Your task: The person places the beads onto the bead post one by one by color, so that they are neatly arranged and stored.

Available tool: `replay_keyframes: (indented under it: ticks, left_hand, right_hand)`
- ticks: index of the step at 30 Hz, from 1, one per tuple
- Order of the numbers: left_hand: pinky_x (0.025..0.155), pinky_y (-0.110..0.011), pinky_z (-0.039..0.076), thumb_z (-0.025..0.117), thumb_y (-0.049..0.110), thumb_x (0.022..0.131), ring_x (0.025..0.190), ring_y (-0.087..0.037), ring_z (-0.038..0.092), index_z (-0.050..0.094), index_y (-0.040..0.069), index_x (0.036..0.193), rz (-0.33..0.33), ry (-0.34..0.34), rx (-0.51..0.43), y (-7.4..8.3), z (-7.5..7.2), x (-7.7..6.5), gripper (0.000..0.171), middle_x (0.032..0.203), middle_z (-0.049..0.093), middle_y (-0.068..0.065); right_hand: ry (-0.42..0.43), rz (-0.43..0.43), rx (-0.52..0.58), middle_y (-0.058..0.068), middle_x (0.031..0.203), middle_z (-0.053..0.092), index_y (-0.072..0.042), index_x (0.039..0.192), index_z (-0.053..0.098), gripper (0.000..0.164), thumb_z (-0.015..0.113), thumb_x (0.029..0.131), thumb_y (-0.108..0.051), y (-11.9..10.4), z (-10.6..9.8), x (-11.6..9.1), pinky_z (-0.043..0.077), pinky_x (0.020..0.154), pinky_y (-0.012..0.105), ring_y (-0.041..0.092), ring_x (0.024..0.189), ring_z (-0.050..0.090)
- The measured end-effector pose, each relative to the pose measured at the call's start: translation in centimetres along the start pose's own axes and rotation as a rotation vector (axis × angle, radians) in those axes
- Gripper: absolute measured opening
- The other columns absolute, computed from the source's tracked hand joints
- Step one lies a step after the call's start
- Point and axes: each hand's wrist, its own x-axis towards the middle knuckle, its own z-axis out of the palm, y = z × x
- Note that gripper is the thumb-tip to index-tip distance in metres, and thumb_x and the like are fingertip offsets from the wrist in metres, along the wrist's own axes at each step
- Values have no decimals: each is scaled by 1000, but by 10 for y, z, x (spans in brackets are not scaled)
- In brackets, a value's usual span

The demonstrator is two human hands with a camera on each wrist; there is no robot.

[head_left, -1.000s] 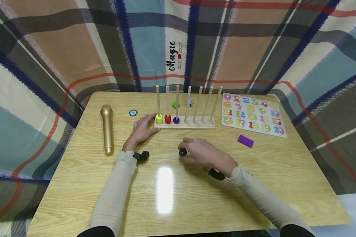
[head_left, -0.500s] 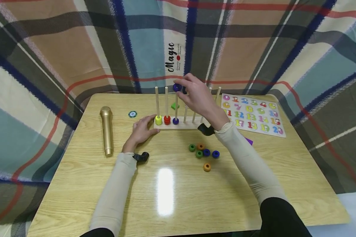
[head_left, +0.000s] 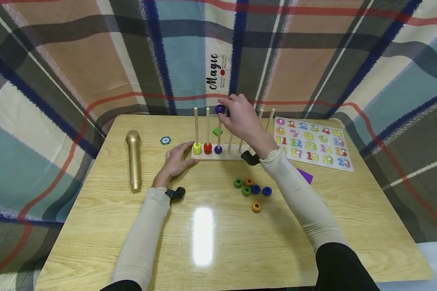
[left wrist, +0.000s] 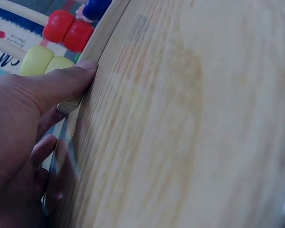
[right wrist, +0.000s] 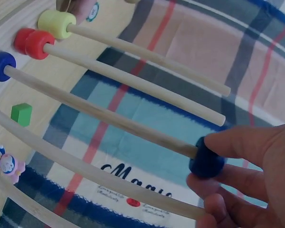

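A wooden peg stand (head_left: 234, 153) with several upright pegs is near the back of the table. My left hand (head_left: 177, 160) grips its left end, the thumb along the front edge in the left wrist view. Yellow beads (head_left: 197, 148) sit low on the first peg, red beads (head_left: 207, 148) on the second, and one blue bead (head_left: 218, 150) at the foot of the third. Between thumb and fingers, my right hand (head_left: 242, 121) pinches another blue bead (right wrist: 207, 160) at the tip of the third peg, whose end goes into its hole in the right wrist view.
Loose green, orange and blue beads (head_left: 255, 189) lie in front of the stand. A number board (head_left: 315, 143) and purple block (head_left: 305, 176) are right; a gold microphone-shaped object (head_left: 133, 161) and round chip (head_left: 165, 140) left. Behind the stand are a green block (right wrist: 21, 114) and small figurine (right wrist: 9, 164).
My right hand has risen from the loose beads on the table to the third peg's tip, carrying the blue bead. Over the last half second it hardly moves. The left hand stays put.
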Motion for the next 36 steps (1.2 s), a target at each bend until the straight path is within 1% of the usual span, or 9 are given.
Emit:
replay_keyframes:
  ticks: [3,10,16,19,22,26,31,33,36]
  left_hand:
    - [121,-59,15,79,26,98,158,-40,32,42,10,165,-1,1,-1,0,0,0,78,168,42,-18]
    - [120,-59,15,79,26,98,158,-40,32,42,10,164,-2,1,-10,0,0,0,78,169,42,-18]
    - [121,-59,15,79,26,98,158,-40,32,42,10,164,-1,3,-8,1,0,1,78,169,42,-18]
    - [121,-59,15,79,26,98,158,-40,31,41,10,165,-2,-4,-8,2,1,1,78,169,41,-18]
    - [121,-59,15,78,27,99,158,-40,30,40,10,165,-7,-5,-1,2,0,1,78,170,40,-18]
    - [120,-59,15,78,28,99,158,-41,31,41,10,165,-7,6,1,2,-3,0,78,169,41,-19]
    - [118,-59,17,78,27,99,158,-40,32,41,10,165,-2,8,7,1,-3,1,77,169,41,-19]
    - [117,-59,17,78,27,99,157,-40,33,42,10,165,3,9,9,2,-2,1,77,168,42,-19]
    - [117,-59,17,78,27,99,157,-41,33,42,9,164,8,8,2,3,1,0,76,168,42,-20]
  right_hand:
    - [-7,4,1,18,131,70,-2,141,68,42,70,104,-20,0,-1,0,50,100,45,35,113,58]
    - [-16,14,75,17,142,62,-2,148,63,48,69,103,-18,0,-5,-8,48,109,45,34,128,56]
    - [163,-145,156,16,133,67,-1,133,73,33,70,103,-13,7,-4,-38,51,99,45,32,119,60]
    - [188,-206,157,16,122,70,0,125,76,27,72,100,-10,14,2,-64,53,92,46,32,110,63]
    - [122,-220,122,14,112,73,-1,121,77,25,76,98,-11,21,13,-89,56,89,45,30,103,66]
    - [-59,-204,46,12,109,76,-3,118,78,26,80,96,-18,33,33,-118,57,90,47,30,100,70]
    - [-272,-173,-32,12,114,77,-4,121,77,36,82,96,-28,45,60,-141,54,97,52,32,104,69]
    - [-312,-177,-48,11,110,76,-4,120,76,36,82,95,-29,47,68,-146,54,96,53,30,100,69]
    - [-331,-188,-47,8,102,76,-6,114,78,28,83,95,-25,49,78,-150,55,94,52,26,93,68]
